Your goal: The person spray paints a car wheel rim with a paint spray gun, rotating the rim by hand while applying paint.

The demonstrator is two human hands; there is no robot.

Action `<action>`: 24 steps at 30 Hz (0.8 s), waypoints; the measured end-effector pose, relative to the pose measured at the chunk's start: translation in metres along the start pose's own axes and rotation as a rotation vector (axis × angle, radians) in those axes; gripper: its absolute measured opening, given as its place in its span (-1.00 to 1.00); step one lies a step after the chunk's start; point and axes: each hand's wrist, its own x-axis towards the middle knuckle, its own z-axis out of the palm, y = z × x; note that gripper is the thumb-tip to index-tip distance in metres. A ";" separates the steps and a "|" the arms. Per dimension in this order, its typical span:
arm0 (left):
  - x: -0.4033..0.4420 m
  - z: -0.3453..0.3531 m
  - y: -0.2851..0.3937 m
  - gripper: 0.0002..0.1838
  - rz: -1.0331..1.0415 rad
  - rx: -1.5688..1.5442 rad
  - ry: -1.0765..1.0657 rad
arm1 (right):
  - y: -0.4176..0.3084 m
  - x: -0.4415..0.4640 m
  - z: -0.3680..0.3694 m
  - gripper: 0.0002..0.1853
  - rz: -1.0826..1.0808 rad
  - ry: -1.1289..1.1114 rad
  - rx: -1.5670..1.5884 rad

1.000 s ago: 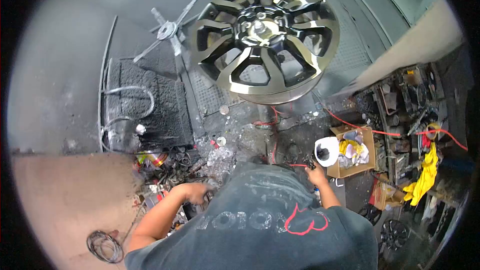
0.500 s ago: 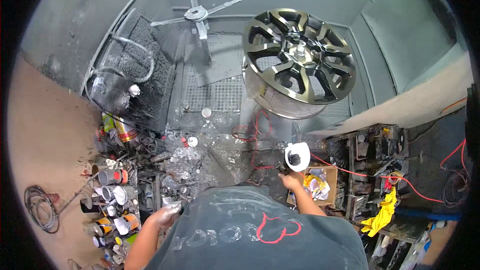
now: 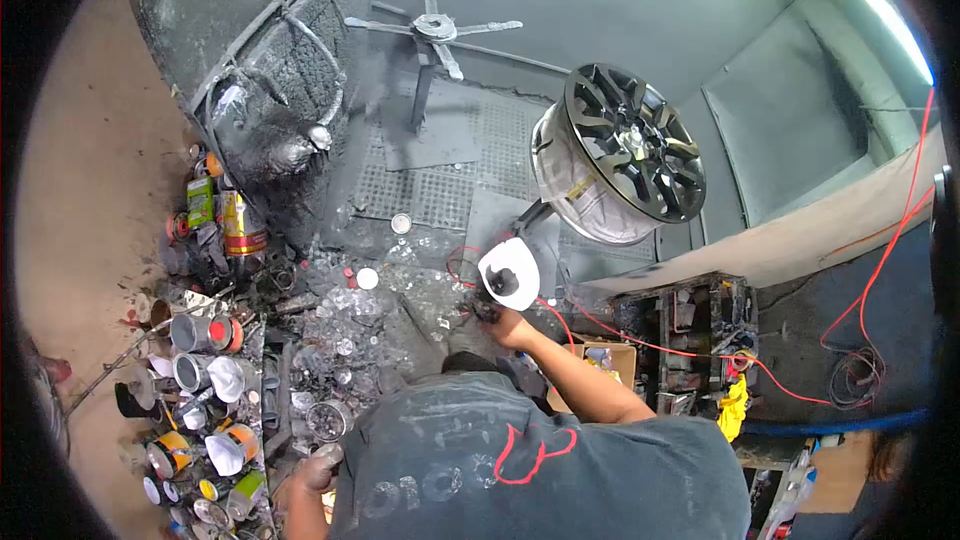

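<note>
My right hand (image 3: 511, 328) is closed around the dark grip of a spray gun (image 3: 487, 308). The gun carries a white cup (image 3: 521, 275) with dark paint showing inside. Beyond it, a black alloy wheel (image 3: 636, 143) is tilted on a stand, its barrel side facing left and apart from the gun. My left hand (image 3: 318, 470) hangs low by my shirt, beside the cluttered bench. Its fingers look curled in, and whatever they may hold is hidden.
Paint cups and cans (image 3: 205, 335) crowd the left bench. A grey five-armed stand (image 3: 435, 28) rises at the back. Red hose (image 3: 690, 353) trails right past a dark shelf rack (image 3: 735, 320). A cardboard box (image 3: 622, 365) sits under my right arm. Lids litter the floor.
My right hand has carried the spray gun left and forward, toward the wheel's lower left. My left hand sits slightly lower. The view has turned, so the wheel shows more of its side.
</note>
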 end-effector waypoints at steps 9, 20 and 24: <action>-0.004 0.018 -0.002 -0.59 -0.062 0.069 0.211 | -0.125 0.153 -0.054 -0.51 0.004 0.030 -0.006; 0.012 0.155 0.001 -0.48 0.135 -0.377 0.646 | -0.338 0.403 -0.014 -0.65 0.015 -0.293 0.816; -0.003 0.192 -0.019 -0.41 -0.044 -0.118 0.508 | -0.443 0.419 0.062 -0.63 0.205 -0.858 0.991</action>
